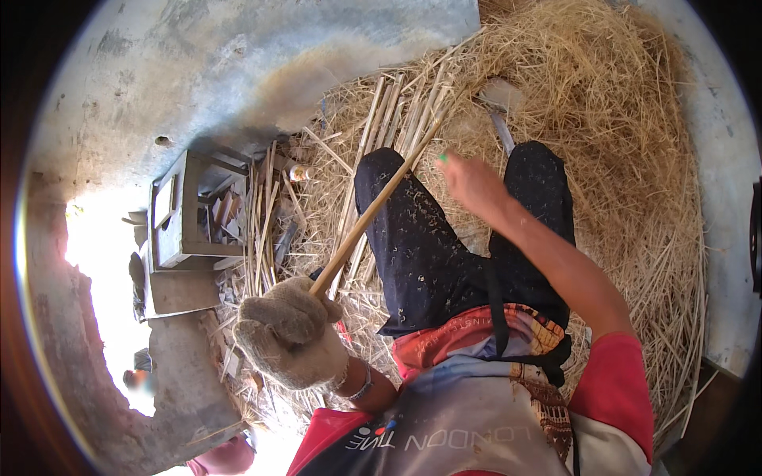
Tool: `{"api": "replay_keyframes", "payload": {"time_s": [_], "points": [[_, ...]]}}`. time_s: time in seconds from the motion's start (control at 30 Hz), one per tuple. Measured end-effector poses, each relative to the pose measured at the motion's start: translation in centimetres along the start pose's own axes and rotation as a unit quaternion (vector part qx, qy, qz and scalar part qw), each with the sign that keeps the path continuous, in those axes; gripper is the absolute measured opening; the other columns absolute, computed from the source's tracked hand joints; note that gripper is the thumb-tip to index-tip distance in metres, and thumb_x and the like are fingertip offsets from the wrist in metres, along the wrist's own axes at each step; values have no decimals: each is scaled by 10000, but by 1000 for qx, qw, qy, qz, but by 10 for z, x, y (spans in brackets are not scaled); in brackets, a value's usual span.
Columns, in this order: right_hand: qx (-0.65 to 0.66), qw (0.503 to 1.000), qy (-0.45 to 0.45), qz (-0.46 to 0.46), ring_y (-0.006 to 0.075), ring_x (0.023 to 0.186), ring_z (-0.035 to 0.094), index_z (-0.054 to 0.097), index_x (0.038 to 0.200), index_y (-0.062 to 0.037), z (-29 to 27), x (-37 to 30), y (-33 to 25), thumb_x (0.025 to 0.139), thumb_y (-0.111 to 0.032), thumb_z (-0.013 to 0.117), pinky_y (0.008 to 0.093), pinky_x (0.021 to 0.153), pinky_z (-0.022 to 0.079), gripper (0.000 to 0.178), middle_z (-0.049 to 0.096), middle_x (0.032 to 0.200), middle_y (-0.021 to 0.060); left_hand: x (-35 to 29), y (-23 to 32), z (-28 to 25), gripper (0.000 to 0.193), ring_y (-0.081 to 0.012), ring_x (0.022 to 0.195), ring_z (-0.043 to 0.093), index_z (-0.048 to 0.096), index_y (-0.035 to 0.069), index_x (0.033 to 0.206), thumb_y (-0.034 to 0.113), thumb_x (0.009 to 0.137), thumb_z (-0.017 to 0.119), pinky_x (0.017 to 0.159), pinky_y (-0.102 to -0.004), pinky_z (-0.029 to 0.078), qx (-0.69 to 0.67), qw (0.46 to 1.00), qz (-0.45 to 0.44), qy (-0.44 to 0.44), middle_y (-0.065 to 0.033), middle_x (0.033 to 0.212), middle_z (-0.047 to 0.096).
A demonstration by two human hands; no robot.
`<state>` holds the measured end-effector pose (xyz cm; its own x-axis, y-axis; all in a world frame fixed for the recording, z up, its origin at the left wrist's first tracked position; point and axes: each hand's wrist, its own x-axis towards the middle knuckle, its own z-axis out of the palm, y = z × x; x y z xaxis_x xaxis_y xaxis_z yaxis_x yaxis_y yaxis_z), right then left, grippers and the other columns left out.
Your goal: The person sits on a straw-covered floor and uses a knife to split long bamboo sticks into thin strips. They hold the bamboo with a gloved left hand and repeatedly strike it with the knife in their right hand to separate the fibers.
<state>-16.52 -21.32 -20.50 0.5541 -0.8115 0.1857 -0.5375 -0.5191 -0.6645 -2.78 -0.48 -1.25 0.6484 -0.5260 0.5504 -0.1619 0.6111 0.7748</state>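
Observation:
My left hand (290,332), in a thick knitted work glove, grips the near end of a long pale bamboo stick (373,209). The stick slants up and away across my dark trousers toward a bundle of split canes. My right hand (470,182) is bare and closed near the stick's far part, over my right knee; a small green bit shows at its fingers, and a grey blade (502,132) lies just beyond it. Whether the hand holds that blade cannot be told.
A large heap of straw-like shavings (611,119) covers the ground ahead and to the right. Split bamboo strips (397,115) lie in a bundle ahead. A small wooden stool (186,214) with scraps stands at the left on concrete.

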Motion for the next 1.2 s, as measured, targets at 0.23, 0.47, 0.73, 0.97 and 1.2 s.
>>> {"api": "replay_keyframes", "payload": {"time_s": [0.23,0.47,0.73,0.97,1.2], "points": [[72,992,-24,-103,379,492,584,585,1051,5,-24,-15,-51,1010,-266,526,493,480,420,281,539,536,196,13,-1,-11,417,-166,346,375,370,91,629,222,1025,369,288,-296,341,136,963,120,-197,-35,483,383],[10,999,-41,32,425,589,626,552,1002,7,-9,-6,-10,1014,-294,493,531,525,477,307,608,629,226,25,-7,-20,476,-182,346,436,416,86,579,296,1005,440,326,-305,365,155,928,163,-296,-56,454,448],[-52,998,-8,46,250,445,572,568,1078,24,3,5,13,1020,-244,499,411,397,432,283,576,558,127,31,-10,-15,533,-160,328,435,409,79,529,344,985,485,326,-285,337,47,939,129,-314,-58,404,433],[53,992,16,-117,235,435,571,576,1082,38,1,-11,-38,1020,-227,501,402,392,431,282,580,549,132,19,0,-19,491,-175,345,443,431,102,545,325,978,491,323,-300,354,141,976,78,-147,-76,430,450],[131,990,-39,-38,323,432,568,559,979,43,-15,-10,-60,1018,-228,513,447,424,447,278,571,538,149,4,6,16,368,-87,341,292,394,150,685,325,1000,467,287,-260,310,4,979,-34,199,-23,479,392]]}}
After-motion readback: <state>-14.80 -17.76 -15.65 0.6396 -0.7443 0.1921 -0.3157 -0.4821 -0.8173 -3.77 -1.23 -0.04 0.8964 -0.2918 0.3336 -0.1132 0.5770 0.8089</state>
